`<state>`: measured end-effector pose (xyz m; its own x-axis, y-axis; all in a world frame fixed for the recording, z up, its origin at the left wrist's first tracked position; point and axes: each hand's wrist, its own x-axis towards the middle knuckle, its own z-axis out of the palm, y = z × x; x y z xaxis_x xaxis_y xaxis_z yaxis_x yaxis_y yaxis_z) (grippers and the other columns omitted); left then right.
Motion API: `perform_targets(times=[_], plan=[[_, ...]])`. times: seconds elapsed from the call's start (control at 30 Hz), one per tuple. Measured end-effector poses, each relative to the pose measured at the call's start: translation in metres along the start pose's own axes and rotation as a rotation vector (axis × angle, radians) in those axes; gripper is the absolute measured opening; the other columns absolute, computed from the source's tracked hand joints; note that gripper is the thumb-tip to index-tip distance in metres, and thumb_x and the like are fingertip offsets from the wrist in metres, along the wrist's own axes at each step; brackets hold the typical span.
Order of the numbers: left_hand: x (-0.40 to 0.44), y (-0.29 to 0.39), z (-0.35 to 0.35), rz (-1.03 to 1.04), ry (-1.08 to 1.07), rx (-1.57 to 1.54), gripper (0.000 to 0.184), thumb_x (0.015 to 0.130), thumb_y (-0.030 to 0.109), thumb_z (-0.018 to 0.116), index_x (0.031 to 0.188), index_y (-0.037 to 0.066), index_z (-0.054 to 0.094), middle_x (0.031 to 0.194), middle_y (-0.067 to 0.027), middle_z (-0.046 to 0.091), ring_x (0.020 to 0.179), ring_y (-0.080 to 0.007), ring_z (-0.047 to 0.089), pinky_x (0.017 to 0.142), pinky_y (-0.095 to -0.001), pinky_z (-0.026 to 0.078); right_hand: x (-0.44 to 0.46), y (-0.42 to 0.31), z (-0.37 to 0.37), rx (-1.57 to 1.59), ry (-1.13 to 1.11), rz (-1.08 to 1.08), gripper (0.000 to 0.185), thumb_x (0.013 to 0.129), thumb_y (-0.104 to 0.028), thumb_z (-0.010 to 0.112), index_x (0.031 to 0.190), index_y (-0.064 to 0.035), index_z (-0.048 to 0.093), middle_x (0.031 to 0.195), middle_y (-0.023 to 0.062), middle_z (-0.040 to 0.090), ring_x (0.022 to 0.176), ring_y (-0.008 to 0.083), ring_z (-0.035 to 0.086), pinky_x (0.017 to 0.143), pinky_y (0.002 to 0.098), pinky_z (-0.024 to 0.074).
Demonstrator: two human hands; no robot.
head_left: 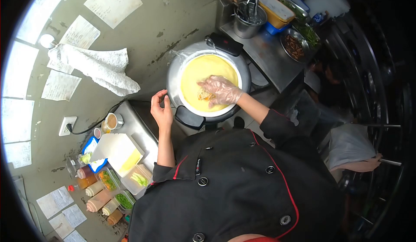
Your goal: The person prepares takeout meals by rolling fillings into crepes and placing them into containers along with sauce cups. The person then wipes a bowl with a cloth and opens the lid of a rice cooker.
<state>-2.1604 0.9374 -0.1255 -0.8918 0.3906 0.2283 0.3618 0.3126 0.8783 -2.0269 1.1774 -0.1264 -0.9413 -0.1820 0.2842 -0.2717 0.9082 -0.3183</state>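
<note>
A round yellow sheet (190,75), looking like a thin crepe, lies within a white ring on a wide, dark-rimmed round cooker (174,86). My right hand (221,90), in a clear plastic glove, bends its fingers round a small heap of pale and orange shredded filling (203,95) on the sheet. The palm hides part of the heap. Just left of the cooker's rim, my bare left hand (162,109) holds nothing, its thumb and fingers apart. Black handles (189,118) stick out from the cooker, and clear film (184,52) shows at its upper edge.
On the steel counter (271,57) stand a metal pot (250,24) with tongs, a yellow tub (276,10) and a bowl of brown pieces (294,46). Sauce bottles (99,200) and containers of chopped greens (125,201) crowd the lower left. A white towel (97,64) hangs on the wall.
</note>
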Motion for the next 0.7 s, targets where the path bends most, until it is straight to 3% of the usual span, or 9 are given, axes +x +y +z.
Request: perform_targets(times=[0.13,0.23,0.33,0.47,0.57,0.7], plan=[[-0.001,0.001,0.000,0.001,0.008,-0.035,0.019,0.090,0.004,0.058,0.107,0.002,0.066,0.112,-0.0081,0.065,0.103,-0.0171,0.061,0.090,-0.0301,0.048,0.009,-0.001,-0.008,0.090,-0.180,0.093,0.069,0.067,-0.045,0.076,0.121,-0.0050,0.058,0.108,0.0132,0.061,0.106,0.0304,0.057,0.096,0.0417,0.0433],[0.000,0.001,0.001,0.012,0.010,-0.029,0.019,0.090,0.005,0.058,0.107,0.002,0.066,0.111,-0.0080,0.065,0.103,-0.0172,0.061,0.090,-0.0300,0.048,0.011,-0.007,0.000,0.019,0.006,-0.028,0.072,0.065,-0.046,0.076,0.123,-0.0064,0.058,0.113,0.0146,0.060,0.110,0.0310,0.056,0.099,0.0425,0.0417],[-0.001,-0.003,0.001,-0.007,-0.007,-0.002,0.019,0.090,0.005,0.059,0.108,0.002,0.066,0.111,-0.0080,0.065,0.102,-0.0172,0.062,0.089,-0.0300,0.048,0.015,0.000,0.013,0.152,-0.281,0.096,0.080,0.063,-0.051,0.078,0.127,-0.0077,0.057,0.119,0.0160,0.059,0.116,0.0325,0.054,0.104,0.0419,0.0390],[-0.004,0.001,-0.005,-0.009,0.008,0.009,0.019,0.090,0.006,0.059,0.108,0.002,0.066,0.111,-0.0078,0.065,0.100,-0.0170,0.062,0.089,-0.0298,0.049,0.007,0.016,-0.020,0.163,-0.086,0.065,0.091,0.063,-0.055,0.078,0.135,-0.0069,0.051,0.135,0.0156,0.052,0.128,0.0316,0.046,0.111,0.0414,0.0328],[-0.003,-0.010,-0.004,-0.008,0.020,-0.010,0.019,0.091,0.005,0.060,0.108,0.002,0.065,0.111,-0.0078,0.065,0.101,-0.0169,0.062,0.090,-0.0297,0.049,-0.008,0.031,-0.043,0.030,-0.192,0.136,0.094,0.062,-0.055,0.079,0.135,-0.0041,0.049,0.137,0.0159,0.051,0.128,0.0311,0.046,0.111,0.0411,0.0335],[-0.005,-0.014,0.003,-0.036,-0.037,0.003,0.019,0.091,0.005,0.059,0.108,0.001,0.065,0.111,-0.0082,0.065,0.102,-0.0171,0.061,0.092,-0.0299,0.048,-0.012,0.017,-0.034,-0.090,-0.270,0.141,0.086,0.061,-0.048,0.080,0.132,-0.0076,0.053,0.128,0.0141,0.056,0.118,0.0322,0.052,0.105,0.0412,0.0380]])
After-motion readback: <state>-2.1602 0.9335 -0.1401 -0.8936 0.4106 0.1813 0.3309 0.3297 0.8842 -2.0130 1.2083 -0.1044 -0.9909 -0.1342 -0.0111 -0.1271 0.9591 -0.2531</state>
